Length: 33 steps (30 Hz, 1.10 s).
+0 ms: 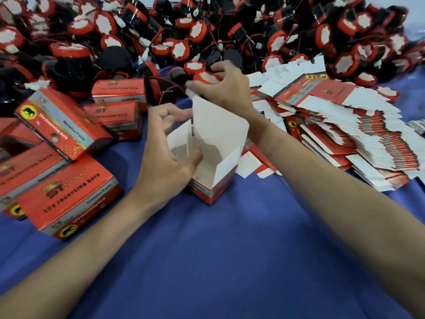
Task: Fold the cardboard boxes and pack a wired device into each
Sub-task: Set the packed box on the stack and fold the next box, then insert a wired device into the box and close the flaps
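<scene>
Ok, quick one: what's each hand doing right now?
Left hand: grips the open box by its side wall.
Right hand: holds a wired device just above the box.

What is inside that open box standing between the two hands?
Only white walls show inside the open box; no device shows in it. The left hand hides its left corner. The right hand holds a red device beyond its raised flap.
</scene>
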{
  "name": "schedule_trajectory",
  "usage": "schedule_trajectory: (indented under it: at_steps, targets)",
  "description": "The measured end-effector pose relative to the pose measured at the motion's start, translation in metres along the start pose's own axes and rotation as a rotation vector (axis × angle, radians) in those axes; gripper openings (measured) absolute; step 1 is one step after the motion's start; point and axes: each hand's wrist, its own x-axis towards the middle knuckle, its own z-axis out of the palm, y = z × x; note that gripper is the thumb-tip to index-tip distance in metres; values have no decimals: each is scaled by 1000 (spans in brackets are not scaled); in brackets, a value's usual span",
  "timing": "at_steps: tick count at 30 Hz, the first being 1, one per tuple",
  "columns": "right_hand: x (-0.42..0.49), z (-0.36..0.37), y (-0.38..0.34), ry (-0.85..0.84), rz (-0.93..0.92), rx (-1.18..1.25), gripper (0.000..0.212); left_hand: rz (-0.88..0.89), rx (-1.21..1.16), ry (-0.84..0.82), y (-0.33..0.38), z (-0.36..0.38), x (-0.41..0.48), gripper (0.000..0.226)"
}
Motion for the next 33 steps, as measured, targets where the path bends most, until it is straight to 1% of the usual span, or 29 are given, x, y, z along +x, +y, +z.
schedule_trajectory:
  at_steps: [1, 2, 3, 4, 6, 7, 9, 12, 14, 15, 17, 18, 19, 20, 21, 23, 24, 25, 26, 29, 31, 33]
  targets:
    - [2, -2, 4, 115, 15, 54, 28, -17, -9, -9, -1, 0, 1, 55]
    - [4, -8, 5, 196, 45, 108, 28, -32, -10, -17, -2, 0, 2, 58]
    - [3, -15, 7, 256, 55, 176, 27, -50, -10, -29, -4, 0, 4, 58]
    - [4, -22, 7, 281, 68, 270, 27, -74, -6, -41, -5, 0, 5, 55]
    - [0, -39, 9, 287, 48, 332, 34, -84, 23, -33, -8, 1, 4, 46]
    - [-4, -48, 10, 297, 23, 301, 36, -81, 42, -10, -7, 1, 4, 41]
    - [-15, -64, 11, 297, -53, 246, 32, -100, 60, 56, -7, 1, 4, 33]
    - [-25, -84, 11, 280, -114, 285, 43, -155, 54, 152, -7, 2, 4, 37]
    - [-26, -91, 4, 340, -119, 391, 46, -192, 70, 179, -8, 2, 6, 42]
    - [-25, -94, 1, 349, -110, 493, 48, -200, 85, 183, -9, 2, 6, 43]
    - [-24, -95, -4, 320, -47, 812, 48, -202, 121, 189, -10, 2, 5, 46]
    - [-25, -94, -5, 284, 8, 974, 40, -197, 142, 191, -9, 2, 4, 49]
    - [-25, -93, -5, 232, 71, 1100, 27, -184, 162, 187, -9, 3, 4, 51]
    - [-26, -91, -6, 169, 127, 1199, 16, -167, 179, 179, -8, 3, 3, 52]
    - [-27, -90, -7, 97, 158, 1279, 14, -149, 191, 171, -8, 4, 3, 52]
    - [-29, -86, -10, -72, 160, 1408, 10, -132, 201, 159, -10, 4, 3, 53]
    - [-30, -83, -13, -148, 144, 1424, 7, -134, 199, 155, -10, 4, 2, 52]
    - [-32, -82, -17, -206, 120, 1394, 8, -139, 193, 153, -11, 3, 2, 50]
    - [-35, -81, -21, -273, 88, 1334, 15, -146, 183, 151, -11, 3, 3, 48]
    - [-45, -78, -37, -476, -34, 1065, 35, -181, 82, 153, -12, 1, 4, 37]
    - [-52, -73, -45, -534, -105, 860, 49, -207, -23, 168, -12, 1, 5, 26]
    - [-59, -65, -49, -585, -163, 645, 54, -211, -82, 192, -12, 1, 4, 20]
